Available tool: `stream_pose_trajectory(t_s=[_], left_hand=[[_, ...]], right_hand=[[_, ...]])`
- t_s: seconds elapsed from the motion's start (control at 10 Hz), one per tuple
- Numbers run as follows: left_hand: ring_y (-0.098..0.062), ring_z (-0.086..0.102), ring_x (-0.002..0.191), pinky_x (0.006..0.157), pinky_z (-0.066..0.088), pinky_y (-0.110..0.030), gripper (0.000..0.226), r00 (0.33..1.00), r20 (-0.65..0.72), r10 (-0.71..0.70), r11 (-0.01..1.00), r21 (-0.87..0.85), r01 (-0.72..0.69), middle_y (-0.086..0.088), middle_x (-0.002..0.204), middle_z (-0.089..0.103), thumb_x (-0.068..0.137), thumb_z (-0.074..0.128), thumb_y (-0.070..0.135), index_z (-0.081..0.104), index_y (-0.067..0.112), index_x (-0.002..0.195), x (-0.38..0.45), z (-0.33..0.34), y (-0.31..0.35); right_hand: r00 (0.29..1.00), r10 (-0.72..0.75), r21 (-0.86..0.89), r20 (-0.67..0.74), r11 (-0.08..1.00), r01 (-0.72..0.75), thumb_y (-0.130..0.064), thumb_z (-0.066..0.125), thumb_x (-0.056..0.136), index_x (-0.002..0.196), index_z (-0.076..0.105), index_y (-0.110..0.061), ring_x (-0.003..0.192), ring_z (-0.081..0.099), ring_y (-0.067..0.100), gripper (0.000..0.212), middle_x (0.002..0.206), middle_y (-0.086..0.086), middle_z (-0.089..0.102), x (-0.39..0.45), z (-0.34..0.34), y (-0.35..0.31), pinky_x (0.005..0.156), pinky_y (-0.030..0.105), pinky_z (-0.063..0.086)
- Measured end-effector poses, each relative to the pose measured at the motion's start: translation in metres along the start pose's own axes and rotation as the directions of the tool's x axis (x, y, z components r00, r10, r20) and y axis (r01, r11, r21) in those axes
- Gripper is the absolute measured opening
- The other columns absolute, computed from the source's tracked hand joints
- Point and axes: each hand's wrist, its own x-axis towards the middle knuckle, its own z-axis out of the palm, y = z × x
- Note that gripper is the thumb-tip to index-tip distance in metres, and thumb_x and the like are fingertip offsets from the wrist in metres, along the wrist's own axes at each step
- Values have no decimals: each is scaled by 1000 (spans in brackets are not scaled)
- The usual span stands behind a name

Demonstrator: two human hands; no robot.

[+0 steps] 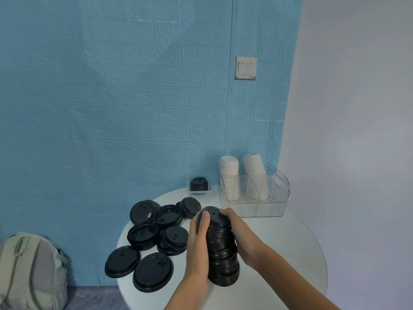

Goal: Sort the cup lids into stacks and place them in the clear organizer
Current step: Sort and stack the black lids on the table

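Holding a tall stack of black lids [221,249] between them, the left hand [197,245] and right hand [242,238] wrap its sides on the white surface [290,253].

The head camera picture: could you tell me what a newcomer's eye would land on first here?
First, the tall black lid stack at the middle of the round white table, gripped between the left hand and right hand. Next, the loose black lids spread to its left, and the clear organizer behind, holding two white lid stacks.
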Motion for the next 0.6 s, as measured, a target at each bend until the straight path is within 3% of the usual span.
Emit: stream_pose_trajectory(t_s=[0.2,0.3,0.4,0.5,0.6], left_hand=[[-19,70,113,109,47,-50,59,996,-76,-51,999,9,52,7,114,76,67,67,77,72,42,113,-3,5,-3],[-20,70,110,105,50,-50,64,988,-121,-99,995,-36,96,7,112,76,62,66,80,69,44,115,-5,11,-7],[-22,67,120,106,49,-53,79,978,-154,-141,988,-84,129,5,125,72,62,66,90,66,41,124,-9,17,-13],[-24,54,137,117,39,-57,87,987,-108,-118,992,-54,113,5,143,61,69,58,94,61,38,135,-3,15,-34],[-18,51,140,120,36,-54,84,991,-114,-70,996,-71,62,10,145,58,70,55,95,61,42,136,-5,23,-44]], right_hand=[[997,-5,195,79,981,-10,-57,33,104,121,72,-21,101,74,11,56,113,1,77,-11,-1,15,69,17,57],[993,-28,281,114,960,-6,-56,33,103,113,75,-18,89,77,13,57,105,4,79,-17,1,16,62,18,58],[994,-49,354,96,935,12,-58,37,101,110,76,-13,81,77,18,60,101,11,79,-20,3,19,58,21,58],[998,-51,385,24,922,38,-62,45,97,117,74,-14,95,76,25,60,112,15,76,-18,8,28,75,31,62],[994,-86,418,-63,902,104,-66,55,91,124,71,-19,113,70,29,59,122,11,73,-14,11,38,106,47,50]])
